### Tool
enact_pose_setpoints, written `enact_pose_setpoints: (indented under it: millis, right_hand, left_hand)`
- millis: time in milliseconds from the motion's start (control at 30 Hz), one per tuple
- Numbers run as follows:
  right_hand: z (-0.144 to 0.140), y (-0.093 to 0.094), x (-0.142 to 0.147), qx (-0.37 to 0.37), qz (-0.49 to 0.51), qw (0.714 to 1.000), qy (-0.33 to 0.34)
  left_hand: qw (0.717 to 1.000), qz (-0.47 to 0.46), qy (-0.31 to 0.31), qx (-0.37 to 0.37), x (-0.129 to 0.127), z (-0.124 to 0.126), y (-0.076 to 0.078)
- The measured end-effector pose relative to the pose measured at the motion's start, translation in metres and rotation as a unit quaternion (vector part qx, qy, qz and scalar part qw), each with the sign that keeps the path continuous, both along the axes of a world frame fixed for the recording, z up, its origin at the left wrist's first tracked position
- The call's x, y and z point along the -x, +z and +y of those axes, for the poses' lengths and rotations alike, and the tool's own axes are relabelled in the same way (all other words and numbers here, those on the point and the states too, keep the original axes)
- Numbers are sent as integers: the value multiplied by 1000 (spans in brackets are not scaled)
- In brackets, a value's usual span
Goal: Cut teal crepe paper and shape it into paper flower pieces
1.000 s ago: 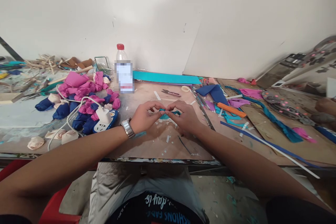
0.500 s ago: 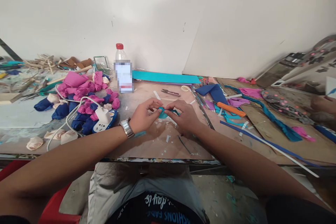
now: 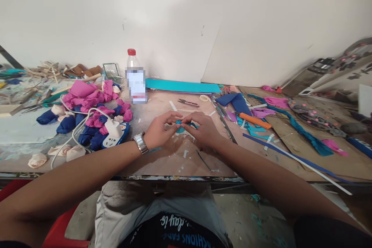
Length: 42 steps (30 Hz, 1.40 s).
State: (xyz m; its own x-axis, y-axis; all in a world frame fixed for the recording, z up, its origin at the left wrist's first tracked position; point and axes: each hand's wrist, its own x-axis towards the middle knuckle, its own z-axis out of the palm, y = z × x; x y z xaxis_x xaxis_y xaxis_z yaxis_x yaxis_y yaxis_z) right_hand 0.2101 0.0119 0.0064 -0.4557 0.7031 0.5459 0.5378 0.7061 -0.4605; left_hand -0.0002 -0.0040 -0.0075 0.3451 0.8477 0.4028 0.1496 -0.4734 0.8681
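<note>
My left hand [image 3: 160, 128] and right hand [image 3: 204, 129] pinch a teal strip [image 3: 180, 129], probably mid-fold, though much is hidden; the next move wants a steady pinch.

Here's the teal strip [image 3: 180, 129], mostly swallowed between the left grip [image 3: 159, 131] and the right grip [image 3: 204, 131], so its shape is anyone's call! Behind the left grip, the bottle [image 3: 133, 62] has its label blurred into squares. In front of both, white specks [image 3: 182, 168], too small to name. Far right of the right grip, a blue object [image 3: 359, 148] runs off the edge, and closest in, the shirt [image 3: 177, 221] loses its lettering at the bottom!
</note>
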Motion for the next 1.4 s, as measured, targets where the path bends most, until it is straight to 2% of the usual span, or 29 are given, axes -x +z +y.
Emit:
enact_pose_setpoints:
  millis: [300, 667, 833, 933, 1033, 1233, 1400]
  right_hand:
    - [0, 1, 0, 8, -10, 1000, 4]
    - [2, -1, -1, -8, -3, 1000, -12]
    - [0, 2, 0, -3, -1, 1000, 6]
    - [1, 1, 1, 5, -3, 1000, 18]
    - [2, -1, 1, 6, -4, 1000, 12]
    - [1, 0, -1, 0, 10, 1000, -12]
    - [-1, 1, 0, 11, 31, 999, -22]
  left_hand:
    - [1000, 23, 8, -1, 2, 1, -1]
    - [996, 63, -30, -59, 3, -2, -1]
    - [997, 45, -32, -52, 1, -1, -4]
    - [999, 17, -38, -18, 0, 3, -10]
    - [1000, 7, -22, 2, -2, 6, -14]
    - [997, 13, 50, -54, -2, 2, -7]
    - [997, 6, 40, -68, -2, 0, -4]
